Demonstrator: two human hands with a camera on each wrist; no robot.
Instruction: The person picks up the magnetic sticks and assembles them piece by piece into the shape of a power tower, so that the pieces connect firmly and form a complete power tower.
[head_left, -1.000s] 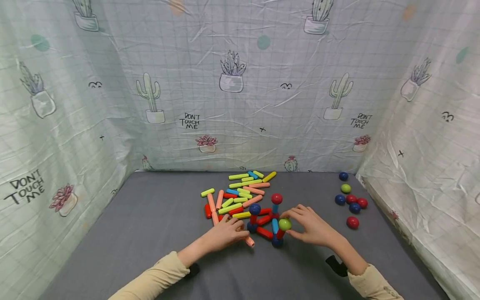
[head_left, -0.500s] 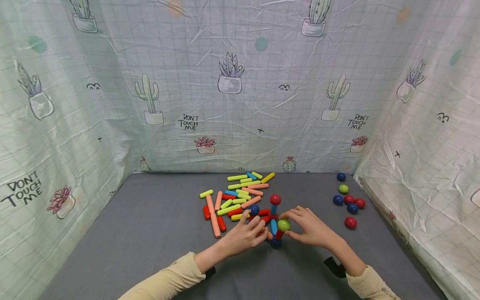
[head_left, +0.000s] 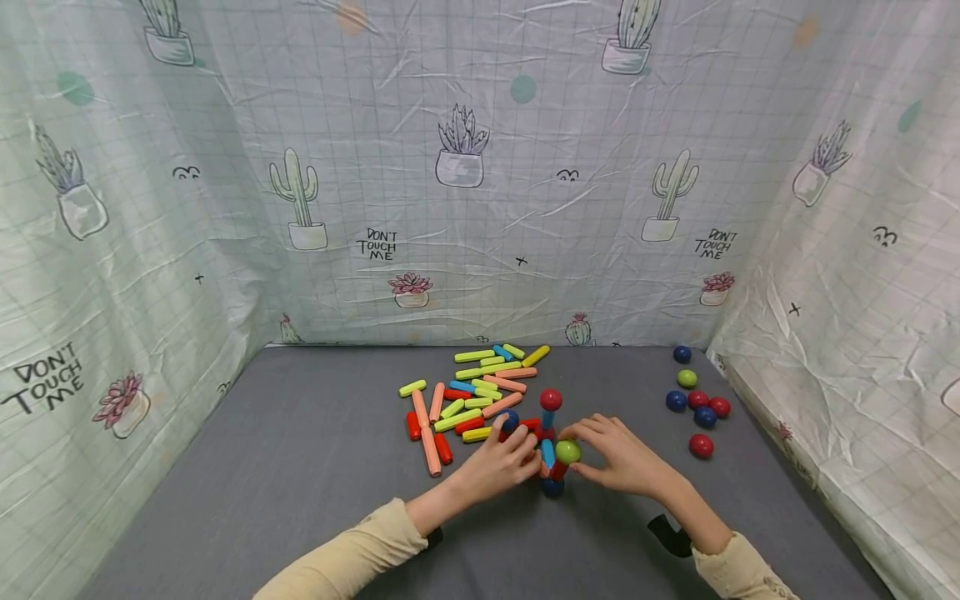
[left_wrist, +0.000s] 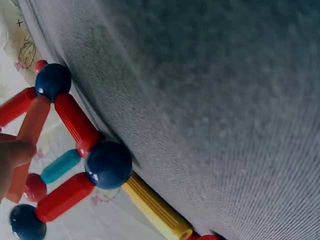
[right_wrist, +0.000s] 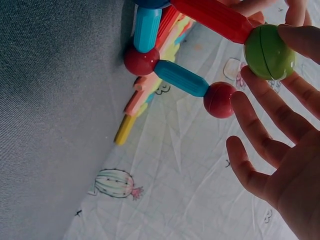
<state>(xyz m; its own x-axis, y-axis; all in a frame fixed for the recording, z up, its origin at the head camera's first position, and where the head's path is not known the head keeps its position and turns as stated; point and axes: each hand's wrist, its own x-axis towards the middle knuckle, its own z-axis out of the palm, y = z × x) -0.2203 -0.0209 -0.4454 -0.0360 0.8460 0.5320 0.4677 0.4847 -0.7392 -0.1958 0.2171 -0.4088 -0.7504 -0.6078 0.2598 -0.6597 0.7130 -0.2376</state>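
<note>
A frame of magnetic sticks and balls stands on the grey table, with dark blue (left_wrist: 108, 165) and red (right_wrist: 141, 60) balls at its base. My left hand (head_left: 495, 462) pinches a salmon stick (left_wrist: 34, 120), which slants with one end right at the near base ball (left_wrist: 53, 81). On the other side my right hand (head_left: 618, 454) holds the green ball (right_wrist: 265, 50) between thumb and fingers, at the top of a red upright stick (right_wrist: 212, 19). A red ball (head_left: 551, 400) tops the blue upright behind. In the head view the left fingers partly hide the frame.
Several loose sticks in lime, salmon, red, blue and yellow lie behind and left of the frame, among them a lime stick (head_left: 412, 388). Loose balls, one of them red (head_left: 701, 446), sit at the table's right side. A printed curtain (head_left: 480, 250) encloses the back and sides.
My left hand has carried the salmon stick rightward, from left of the frame to its near base ball. My right hand stays at the green ball.
</note>
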